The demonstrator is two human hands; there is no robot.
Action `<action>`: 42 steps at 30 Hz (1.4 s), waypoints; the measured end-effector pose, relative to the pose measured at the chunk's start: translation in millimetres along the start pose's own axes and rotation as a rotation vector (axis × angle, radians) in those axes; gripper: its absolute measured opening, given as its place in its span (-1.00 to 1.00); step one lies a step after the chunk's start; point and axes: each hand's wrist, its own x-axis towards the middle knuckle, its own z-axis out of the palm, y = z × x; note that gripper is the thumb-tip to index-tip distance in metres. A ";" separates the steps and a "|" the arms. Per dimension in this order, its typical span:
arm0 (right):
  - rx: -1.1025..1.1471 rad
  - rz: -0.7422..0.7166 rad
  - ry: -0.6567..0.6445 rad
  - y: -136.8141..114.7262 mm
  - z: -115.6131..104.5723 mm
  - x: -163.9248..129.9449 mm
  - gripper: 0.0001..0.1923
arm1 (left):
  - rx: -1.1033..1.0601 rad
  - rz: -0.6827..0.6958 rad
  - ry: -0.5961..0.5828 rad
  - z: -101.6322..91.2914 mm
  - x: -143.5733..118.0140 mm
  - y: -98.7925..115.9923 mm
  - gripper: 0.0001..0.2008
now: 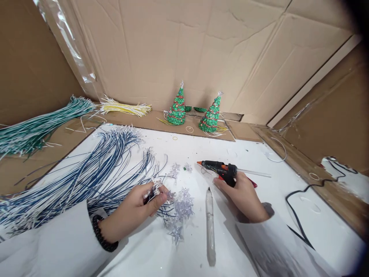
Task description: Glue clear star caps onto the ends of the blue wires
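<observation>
My left hand (135,206) is closed around a few blue-and-white wires with small clear bulbs (156,184) at their tips. Just right of its fingers lies a cluster of clear plastic stars (183,206), some with blue wires running into them. My right hand (243,194) wraps the handle of a black hot glue gun (216,166). Its orange nozzle points left, and a clear glue stick (255,172) sticks out of its back. Two loose clear stars (174,169) lie left of the nozzle. Between my hands rests a pen-like tool (210,231) with a dark tip and clear wrapping.
Long blue-and-white wires (100,161) spread across the left side. Green wires (49,119) and yellow wires (125,107) lie behind them. Two small green Christmas trees (177,109) stand against the cardboard wall (161,46). A black cord (296,207) runs along the right.
</observation>
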 end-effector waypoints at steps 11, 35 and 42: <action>0.040 -0.181 -0.356 -41.3 -31.2 -77.5 -0.69 | 0.113 0.101 0.024 0.0 -1.1 3.3 -0.75; 0.999 -0.183 -0.223 -83.4 34.6 -29.2 -0.84 | -0.245 0.011 -0.010 2.0 -1.5 -11.1 -0.81; 0.928 -0.138 -0.275 -84.7 35.7 -31.2 -0.89 | -0.092 0.035 -0.058 -0.7 -1.4 -2.8 -0.76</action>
